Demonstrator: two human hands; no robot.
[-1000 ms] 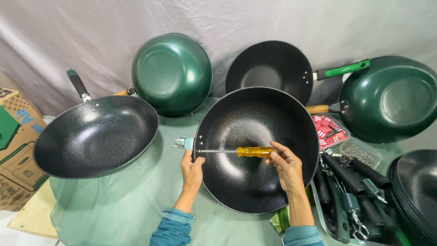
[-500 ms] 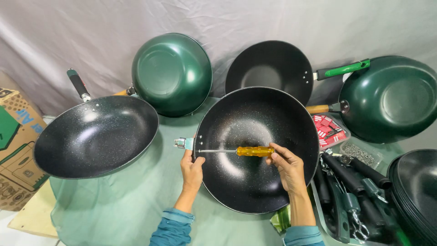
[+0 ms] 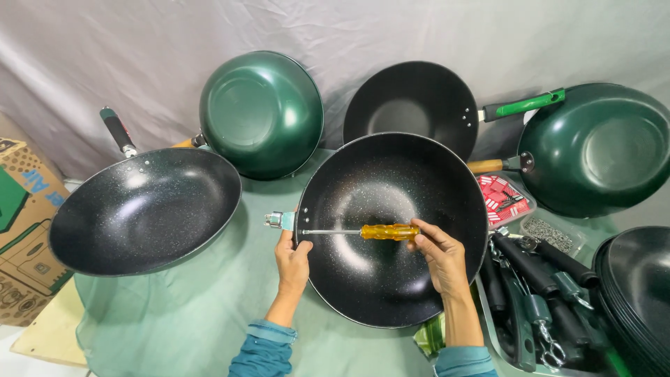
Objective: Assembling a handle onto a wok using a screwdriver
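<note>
Hands work at the lower centre of the frame over a large black speckled non-stick wok (image 3: 391,202) lying on a pale green cloth-covered table (image 3: 174,314). The left hand (image 3: 292,257) grips the wok's left rim, thumb over the edge and fingers curled beneath, just beside a small metal handle bracket (image 3: 278,220) that juts from the rim. The right hand (image 3: 436,255) has its fingers closed around the translucent amber handle of a screwdriver (image 3: 388,232); the thin steel shaft runs leftward across the wok's inside, and its tip sits at the inner wall close to the bracket.

At the left of the frame a second black speckled wok with a dark handle (image 3: 143,208) lies tilted on the table. Behind it, in the upper middle, a dark green wok (image 3: 259,113) leans bottom-outward against a grey fabric backdrop (image 3: 391,31). A smaller black pan with a green handle (image 3: 413,105) stands behind the held wok, and another dark green wok with a wooden handle stub (image 3: 601,148) leans at the upper right.

Right of the held wok sit a small tray of red packets (image 3: 504,197), a clear tray of small metal fasteners (image 3: 548,230) and a tray of loose black handles (image 3: 541,286). A stack of black pans (image 3: 638,293) fills the lower right edge. A cardboard box (image 3: 24,230) stands at the far left.
</note>
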